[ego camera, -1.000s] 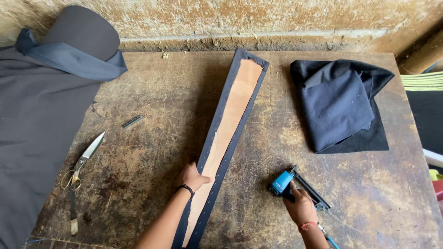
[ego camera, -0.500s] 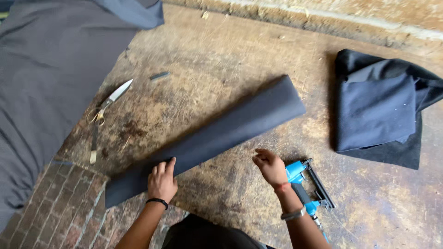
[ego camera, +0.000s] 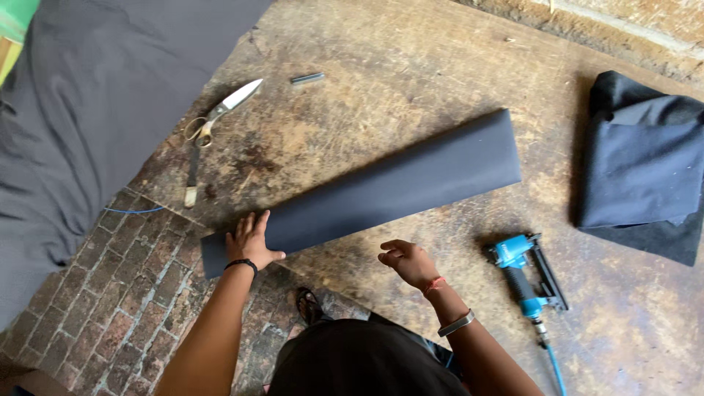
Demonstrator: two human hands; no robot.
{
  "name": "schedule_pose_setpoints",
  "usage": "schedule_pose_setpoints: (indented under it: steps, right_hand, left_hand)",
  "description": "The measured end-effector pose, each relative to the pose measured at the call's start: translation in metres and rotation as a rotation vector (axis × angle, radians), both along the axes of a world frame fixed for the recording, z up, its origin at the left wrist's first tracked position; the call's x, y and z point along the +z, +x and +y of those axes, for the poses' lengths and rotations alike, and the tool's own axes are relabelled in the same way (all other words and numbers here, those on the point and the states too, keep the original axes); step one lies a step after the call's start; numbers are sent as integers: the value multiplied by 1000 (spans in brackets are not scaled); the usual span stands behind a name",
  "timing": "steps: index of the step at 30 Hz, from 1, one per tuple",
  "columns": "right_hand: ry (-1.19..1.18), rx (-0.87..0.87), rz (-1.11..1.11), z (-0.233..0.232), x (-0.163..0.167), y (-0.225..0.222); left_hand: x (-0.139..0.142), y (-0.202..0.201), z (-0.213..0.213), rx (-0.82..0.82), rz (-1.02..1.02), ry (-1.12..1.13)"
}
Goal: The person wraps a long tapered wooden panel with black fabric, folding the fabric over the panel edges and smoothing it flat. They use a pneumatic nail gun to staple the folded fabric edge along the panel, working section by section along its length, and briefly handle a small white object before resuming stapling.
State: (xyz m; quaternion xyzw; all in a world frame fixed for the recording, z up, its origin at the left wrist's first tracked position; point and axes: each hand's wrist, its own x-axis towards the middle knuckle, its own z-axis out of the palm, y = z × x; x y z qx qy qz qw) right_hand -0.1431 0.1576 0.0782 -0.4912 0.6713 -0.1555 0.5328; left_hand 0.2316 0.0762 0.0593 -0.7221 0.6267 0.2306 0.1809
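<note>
**Fabric-covered panel pinned flat at the table's edge**

Fabric-covered panel [ego camera: 381, 187], long and dark grey, lies cloth side up, slanting across the worn wooden table [ego camera: 411, 66], its near end jutting over the edge above the brick floor [ego camera: 95, 293]. Left hand [ego camera: 251, 240] is spread flat on that overhanging end, palm down, fingers wide open — pressing, not gripping, which looks meant to keep the unsupported end from tipping. Right hand [ego camera: 407, 262] hovers just beside the panel's near long edge, fingers loosely curled, holding nothing. Blue pneumatic stapler [ego camera: 526, 282] rests on the table to the right, hose trailing away, within easy reach of that free hand. Scissors [ego camera: 216, 117] lie well apart at the upper left, beside a spread of grey cloth [ego camera: 81, 110]. Folded dark fabric [ego camera: 645, 172] sits at the far right.
</note>
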Motion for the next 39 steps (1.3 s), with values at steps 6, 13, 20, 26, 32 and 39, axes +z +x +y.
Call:
schedule_pose_setpoints:
  steps: [6, 13, 20, 26, 32, 39]
  right_hand:
    - [61, -7, 83, 28, 2, 103]
    - [16, -127, -16, 63, -19, 196]
    - [196, -642, -208, 76, -37, 199]
    - [236, -1034, -433, 47, -65, 144]
    - [338, -885, -937, -19, -41, 157]
    - [283, -288, -1073, -105, 25, 274]
  left_hand:
    - [11, 72, 21, -36, 20, -40]
    - [-7, 119, 68, -17, 213, -23]
    - [-44, 143, 111, 232, 296, 85]
    - [-36, 144, 124, 315, 291, 49]
    - [-3, 197, 123, 326, 293, -309]
    - [44, 243, 177, 682, 129, -686]
